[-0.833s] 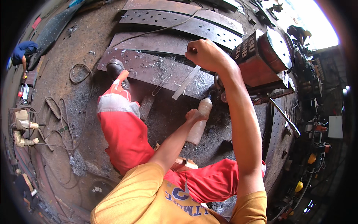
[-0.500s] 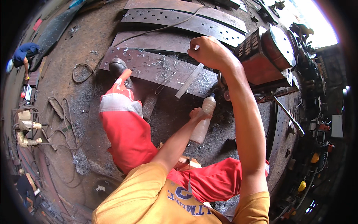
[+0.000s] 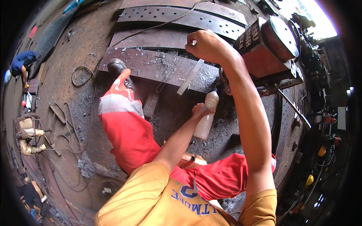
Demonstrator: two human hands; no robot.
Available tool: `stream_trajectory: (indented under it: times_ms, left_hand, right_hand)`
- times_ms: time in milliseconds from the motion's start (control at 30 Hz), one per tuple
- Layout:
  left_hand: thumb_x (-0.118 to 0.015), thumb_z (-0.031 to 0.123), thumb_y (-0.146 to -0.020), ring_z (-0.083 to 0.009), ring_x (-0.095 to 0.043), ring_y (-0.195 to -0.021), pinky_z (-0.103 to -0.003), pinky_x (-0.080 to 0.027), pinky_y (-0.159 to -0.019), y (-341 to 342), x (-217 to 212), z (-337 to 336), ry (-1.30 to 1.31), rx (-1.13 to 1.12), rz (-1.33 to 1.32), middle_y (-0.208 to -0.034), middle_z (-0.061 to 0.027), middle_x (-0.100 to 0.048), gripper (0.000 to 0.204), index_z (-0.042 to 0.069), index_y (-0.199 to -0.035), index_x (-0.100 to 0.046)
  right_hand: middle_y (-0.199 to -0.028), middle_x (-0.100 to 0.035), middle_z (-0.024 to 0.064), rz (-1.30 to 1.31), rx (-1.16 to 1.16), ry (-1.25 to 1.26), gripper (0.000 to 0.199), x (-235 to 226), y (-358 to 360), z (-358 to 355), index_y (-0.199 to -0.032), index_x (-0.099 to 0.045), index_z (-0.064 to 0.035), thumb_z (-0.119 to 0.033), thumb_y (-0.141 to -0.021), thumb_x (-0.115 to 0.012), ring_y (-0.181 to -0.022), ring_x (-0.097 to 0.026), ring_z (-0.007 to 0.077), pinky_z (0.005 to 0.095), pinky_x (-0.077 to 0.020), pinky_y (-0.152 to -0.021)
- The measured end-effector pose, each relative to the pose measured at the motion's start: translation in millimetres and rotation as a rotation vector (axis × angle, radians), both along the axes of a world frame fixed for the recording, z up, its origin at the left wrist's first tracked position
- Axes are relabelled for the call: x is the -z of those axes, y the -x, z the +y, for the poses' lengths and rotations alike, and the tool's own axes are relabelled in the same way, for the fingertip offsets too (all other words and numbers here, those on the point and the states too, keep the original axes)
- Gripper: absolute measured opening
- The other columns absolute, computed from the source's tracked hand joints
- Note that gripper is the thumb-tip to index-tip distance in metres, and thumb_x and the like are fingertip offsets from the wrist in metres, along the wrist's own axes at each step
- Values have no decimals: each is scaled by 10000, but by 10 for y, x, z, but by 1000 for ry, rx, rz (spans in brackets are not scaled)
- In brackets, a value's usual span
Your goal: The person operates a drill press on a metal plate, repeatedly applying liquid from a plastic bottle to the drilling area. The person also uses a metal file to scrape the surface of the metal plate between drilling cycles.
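Note:
My left hand (image 3: 201, 109) is wrapped around a cloudy white plastic bottle (image 3: 204, 127). The bottle's dark-tipped top leans toward the lower part of a red and black machine (image 3: 260, 67), probably a portable drill. My right hand (image 3: 206, 44) is raised left of the machine, above the steel plates, with its fingers curled; anything inside the grip is hidden. Under that forearm, a flat metal bar (image 3: 190, 77) lies across the nearest steel plate (image 3: 147, 62), among shiny metal shavings. The right forearm covers part of the machine's working end.
A perforated steel plate (image 3: 158, 14) lies farther off, with a cable (image 3: 166, 27) across the plates. At left are a gold-coloured power tool (image 3: 30, 137), looped cords and a crouching co-worker (image 3: 23, 62). A metal lever (image 3: 294, 109) sticks out beside the machine.
The bottle and my left hand have shifted slightly upward in view, staying near the machine. My right hand has moved slightly up and left, still curled. The whole view has shifted a little.

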State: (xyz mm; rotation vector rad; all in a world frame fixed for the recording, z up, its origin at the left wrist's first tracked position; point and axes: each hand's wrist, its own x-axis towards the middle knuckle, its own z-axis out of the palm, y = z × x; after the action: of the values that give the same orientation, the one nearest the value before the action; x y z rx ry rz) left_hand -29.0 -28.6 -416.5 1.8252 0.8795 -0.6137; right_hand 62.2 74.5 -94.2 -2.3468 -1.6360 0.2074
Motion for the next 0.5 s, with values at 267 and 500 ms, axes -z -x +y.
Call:
stream_trajectory:
  times_ms: [267, 500]
  left_hand:
    - [-815, 656, -613, -373, -632, -1207, -474, -484, -1028, 24, 35, -25, -52, 47, -8, -1288, -245, -648, 909, -6, -1222, -688]
    - [-824, 645, -616, -377, -641, -1192, -458, -491, -1016, 162, 81, 88, -10, 90, -124, -1237, -253, -675, 906, 0, -1236, -681]
  right_hand:
    - [-843, -721, 220, 12, 2, 26, 251, 28, -37, -18, -995, -729, -33, -238, -871, -653, -839, -710, 384, 436, -568, -791]
    - [-835, -714, 232, 22, 1, -20, 244, 11, 4, 21, -978, -732, -30, -231, -869, -648, -832, -707, 391, 439, -567, -786]
